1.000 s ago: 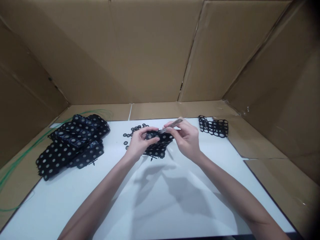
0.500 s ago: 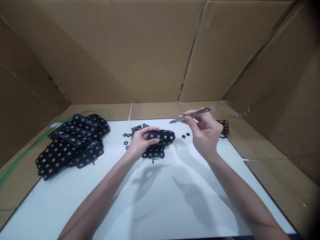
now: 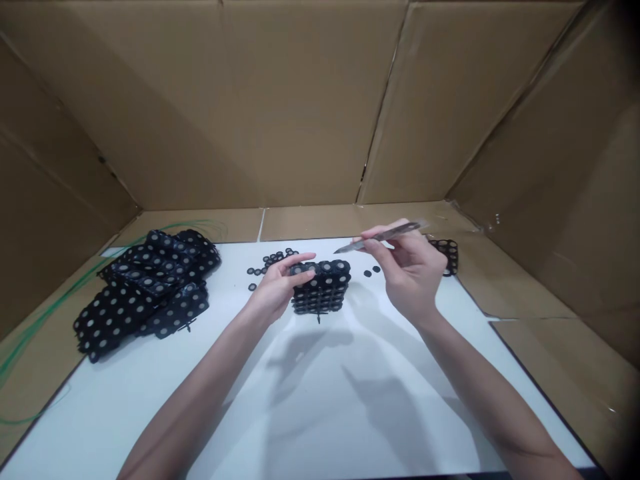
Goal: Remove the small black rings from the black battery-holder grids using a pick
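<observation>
My left hand (image 3: 273,287) grips a small black block-like piece (image 3: 323,287) by its left end, thumb in front and index finger over the top. Rows of pale round spots cover this piece, and a thin stub sticks out at its lower edge. Between the thumb and fingers of my right hand (image 3: 407,267) is a slim, pointed grey tool (image 3: 385,238). Its tip is directed left, just above the top edge of the black piece; whether they touch I cannot tell. Several small black rings (image 3: 273,259) lie behind my left hand.
On the left lies a heap of black spotted sheets (image 3: 145,287), with green strands (image 3: 50,307) beside it. Two black discs (image 3: 372,272) and a black perforated piece (image 3: 450,255) are at the right. Cardboard walls (image 3: 300,100) surround the white work surface (image 3: 320,413).
The black piece has turned in my left hand, so more of its rowed front face shows and it hangs straighter. My right hand has brought the tool's tip slightly left and down.
</observation>
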A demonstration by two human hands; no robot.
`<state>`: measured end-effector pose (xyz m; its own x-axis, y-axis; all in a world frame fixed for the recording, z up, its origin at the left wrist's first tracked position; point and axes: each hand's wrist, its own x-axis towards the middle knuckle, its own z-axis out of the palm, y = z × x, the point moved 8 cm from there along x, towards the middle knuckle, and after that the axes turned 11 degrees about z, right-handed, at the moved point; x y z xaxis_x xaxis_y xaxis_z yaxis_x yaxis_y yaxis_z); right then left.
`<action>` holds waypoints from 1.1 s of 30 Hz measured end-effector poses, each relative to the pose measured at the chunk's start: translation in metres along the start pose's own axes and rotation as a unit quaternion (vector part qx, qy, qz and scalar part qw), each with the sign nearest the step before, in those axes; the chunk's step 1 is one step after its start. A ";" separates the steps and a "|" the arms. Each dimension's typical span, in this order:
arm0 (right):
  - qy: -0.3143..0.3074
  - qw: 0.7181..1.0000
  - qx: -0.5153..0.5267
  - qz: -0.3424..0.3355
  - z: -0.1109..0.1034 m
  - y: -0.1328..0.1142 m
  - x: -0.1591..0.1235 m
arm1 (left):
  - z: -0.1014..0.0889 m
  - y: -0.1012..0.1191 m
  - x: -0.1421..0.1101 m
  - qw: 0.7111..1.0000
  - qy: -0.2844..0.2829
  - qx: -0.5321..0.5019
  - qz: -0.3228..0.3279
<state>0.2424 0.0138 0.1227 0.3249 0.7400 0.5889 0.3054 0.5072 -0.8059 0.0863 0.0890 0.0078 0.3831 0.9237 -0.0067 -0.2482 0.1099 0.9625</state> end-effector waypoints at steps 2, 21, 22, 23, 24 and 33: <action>-0.015 1.000 0.002 0.004 0.003 0.001 -0.001 | 0.001 0.006 -0.002 0.999 -0.001 0.039 0.026; -0.101 0.995 -0.013 -0.012 0.020 0.002 -0.008 | 0.018 0.042 -0.018 0.938 -0.032 0.289 0.190; -0.101 0.995 -0.018 -0.012 0.020 0.002 -0.007 | 0.018 0.042 -0.018 0.937 -0.035 0.291 0.191; -0.100 0.995 -0.022 -0.013 0.020 0.002 -0.007 | 0.018 0.042 -0.018 0.937 -0.038 0.291 0.192; -0.100 0.995 -0.024 -0.014 0.020 0.002 -0.007 | 0.019 0.042 -0.018 0.936 -0.039 0.292 0.192; -0.108 0.994 -0.015 -0.013 0.021 0.003 -0.008 | 0.018 0.041 -0.015 0.928 -0.038 0.313 0.200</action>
<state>0.2219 0.0190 0.1146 0.1184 0.8060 0.5799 0.3386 0.5162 -0.7867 0.0863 0.0732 0.0524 0.4391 0.8134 0.3815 0.1728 -0.4932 0.8526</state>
